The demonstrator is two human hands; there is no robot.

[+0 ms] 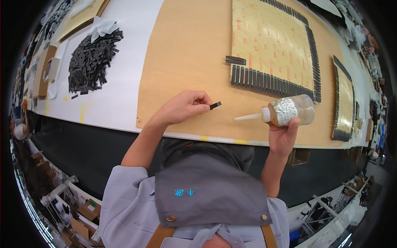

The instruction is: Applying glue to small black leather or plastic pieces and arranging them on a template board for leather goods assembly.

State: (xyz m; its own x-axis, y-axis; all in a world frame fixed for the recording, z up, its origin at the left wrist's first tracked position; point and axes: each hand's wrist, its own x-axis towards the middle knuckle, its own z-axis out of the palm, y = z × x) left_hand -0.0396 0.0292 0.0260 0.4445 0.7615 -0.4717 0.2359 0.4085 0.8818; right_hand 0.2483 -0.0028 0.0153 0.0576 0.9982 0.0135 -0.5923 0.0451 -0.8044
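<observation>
Between the thumb and fingers of my left hand point(186, 108) is a short black strip point(216, 105), pinched at one end. My right hand point(282, 134) is wrapped round a clear squeeze bottle point(304, 109) with a foil-like label. The bottle lies tilted on its side, and its pale pointed nozzle point(248, 117) aims left toward the strip, a gap apart from it. Beyond the bottle, a tan sheet point(273, 45) with red print has black strips set side by side along its near, right and far edges. Two strips point(236, 60) lie at its left edge.
A heap of loose black strips point(93, 62) is piled at the left, with a crumpled white piece point(102, 28) on top. A second strip-edged sheet point(344, 99) is at the right. Brown board point(182, 53) covers the table's middle. Cardboard boxes point(43, 72) stand far left.
</observation>
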